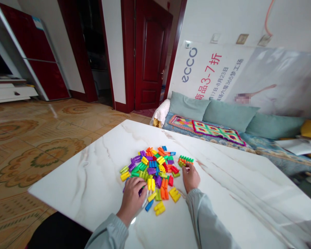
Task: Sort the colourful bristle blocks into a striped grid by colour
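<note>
A pile of small plastic building blocks [155, 167] in yellow, green, purple, orange, red and blue lies on a white marble table [98, 180]. My left hand [132, 197] rests curled on the near left edge of the pile, fingers closed over some blocks. My right hand [190, 177] sits to the right of the pile, its fingertips pinching a joined row of green and orange blocks [185, 160] that lies on the table. Loose yellow blocks [175, 194] lie between my hands.
A sofa [223, 121] with teal cushions and a bright crocheted mat stands beyond the table's far edge. A dark red door [151, 55] and patterned tiled floor [41, 138] are to the left. Papers [298, 145] lie on the sofa at right.
</note>
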Demonstrator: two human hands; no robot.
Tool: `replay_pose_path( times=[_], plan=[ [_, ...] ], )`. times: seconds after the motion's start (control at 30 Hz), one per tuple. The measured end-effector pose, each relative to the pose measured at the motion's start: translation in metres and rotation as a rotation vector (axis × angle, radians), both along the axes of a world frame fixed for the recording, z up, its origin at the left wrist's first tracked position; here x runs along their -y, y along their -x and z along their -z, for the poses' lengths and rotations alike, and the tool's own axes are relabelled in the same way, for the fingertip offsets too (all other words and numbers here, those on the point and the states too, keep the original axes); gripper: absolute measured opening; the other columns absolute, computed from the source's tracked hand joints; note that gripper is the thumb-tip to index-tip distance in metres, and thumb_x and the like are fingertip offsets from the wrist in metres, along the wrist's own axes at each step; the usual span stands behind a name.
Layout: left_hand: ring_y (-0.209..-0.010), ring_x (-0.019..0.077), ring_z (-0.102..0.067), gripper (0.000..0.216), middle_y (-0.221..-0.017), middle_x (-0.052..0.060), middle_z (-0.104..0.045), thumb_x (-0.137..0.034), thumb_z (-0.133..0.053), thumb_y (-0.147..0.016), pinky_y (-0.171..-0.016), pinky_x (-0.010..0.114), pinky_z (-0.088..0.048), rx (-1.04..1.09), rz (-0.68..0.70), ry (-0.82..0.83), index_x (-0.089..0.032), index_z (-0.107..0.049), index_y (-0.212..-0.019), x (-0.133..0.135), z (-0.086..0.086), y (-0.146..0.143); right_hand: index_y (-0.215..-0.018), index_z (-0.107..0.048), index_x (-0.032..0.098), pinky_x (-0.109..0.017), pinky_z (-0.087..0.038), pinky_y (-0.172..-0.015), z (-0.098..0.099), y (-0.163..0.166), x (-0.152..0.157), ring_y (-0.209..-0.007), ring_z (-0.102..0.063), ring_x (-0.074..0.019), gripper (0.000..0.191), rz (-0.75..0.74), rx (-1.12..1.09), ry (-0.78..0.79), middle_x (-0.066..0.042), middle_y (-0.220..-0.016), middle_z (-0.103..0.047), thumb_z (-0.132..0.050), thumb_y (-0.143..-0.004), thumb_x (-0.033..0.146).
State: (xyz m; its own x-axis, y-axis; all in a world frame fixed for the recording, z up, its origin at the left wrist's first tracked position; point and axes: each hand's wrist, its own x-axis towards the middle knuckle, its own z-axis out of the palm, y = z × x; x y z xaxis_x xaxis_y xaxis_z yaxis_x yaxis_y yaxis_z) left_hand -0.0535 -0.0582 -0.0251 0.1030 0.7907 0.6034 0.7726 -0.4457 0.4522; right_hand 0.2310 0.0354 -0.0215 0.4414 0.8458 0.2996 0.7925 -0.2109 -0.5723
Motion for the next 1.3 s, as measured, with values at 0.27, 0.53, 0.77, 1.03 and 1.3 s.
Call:
replay_pose_path(
  times=[0.27, 0.53, 0.77, 1.03, 1.3],
  plan=[
    [-0.089, 0.0224, -0.057, 0.012, -0.093, 0.004, -0.067, -0.019, -0.057, -0.089, -0.083, 0.039, -0.042, 0.012, 0.008, 0.028, -0.022, -0.068, -0.085, 0.001, -0.002, -0.001, -0.107, -0.069, 0.018, -0.025, -0.036, -0.06, 0.005, -0.006, -0.002, -0.077, -0.064, -0.0172, 0.03, -0.013, 0.013, -0.051, -0.005, -0.093, -0.072, -0.052, -0.087, 0.032],
    [-0.088, 0.0222, -0.057, 0.012, -0.09, 0.004, -0.067, -0.018, -0.057, -0.089, -0.082, 0.039, -0.043, 0.025, 0.002, 0.036, -0.022, -0.067, -0.084, 0.003, -0.007, -0.003, -0.108, -0.066, 0.015, -0.027, -0.043, -0.063, 0.011, -0.008, 0.001, -0.077, -0.064, -0.0177, 0.04, -0.05, -0.036, -0.204, -0.009, -0.105, -0.069, -0.044, -0.088, 0.042],
    [-0.087, 0.0219, -0.057, 0.013, -0.088, 0.004, -0.066, -0.019, -0.056, -0.09, -0.081, 0.039, -0.042, 0.029, -0.006, 0.044, -0.021, -0.066, -0.082, 0.004, -0.008, -0.004, -0.091, -0.067, 0.019, -0.031, -0.047, -0.079, -0.02, 0.057, 0.037, -0.087, -0.062, -0.0198, 0.023, -0.498, -0.031, -0.424, -0.006, -0.093, -0.068, -0.048, -0.094, 0.033],
    [-0.084, 0.023, -0.057, 0.012, -0.082, 0.004, -0.063, -0.016, -0.056, -0.086, -0.079, 0.04, -0.043, 0.039, -0.057, 0.073, -0.021, -0.062, -0.077, 0.006, -0.01, -0.005, -0.116, -0.067, 0.026, -0.034, -0.037, -0.095, -0.073, 0.151, 0.044, -0.113, -0.053, -0.0216, 0.03, -0.998, 0.381, 0.087, -0.004, -0.115, -0.069, -0.057, -0.09, 0.017],
    [-0.083, 0.0241, -0.057, 0.013, -0.08, 0.005, -0.06, -0.014, -0.054, -0.085, -0.078, 0.04, -0.045, 0.059, -0.111, 0.06, -0.02, -0.059, -0.074, 0.004, -0.008, -0.005, -0.099, -0.072, 0.017, -0.039, -0.037, -0.088, -0.085, 0.168, 0.033, -0.106, -0.057, -0.0282, 0.021, -0.924, 0.621, 0.283, -0.012, -0.102, -0.07, -0.058, -0.084, 0.018]
  ],
)
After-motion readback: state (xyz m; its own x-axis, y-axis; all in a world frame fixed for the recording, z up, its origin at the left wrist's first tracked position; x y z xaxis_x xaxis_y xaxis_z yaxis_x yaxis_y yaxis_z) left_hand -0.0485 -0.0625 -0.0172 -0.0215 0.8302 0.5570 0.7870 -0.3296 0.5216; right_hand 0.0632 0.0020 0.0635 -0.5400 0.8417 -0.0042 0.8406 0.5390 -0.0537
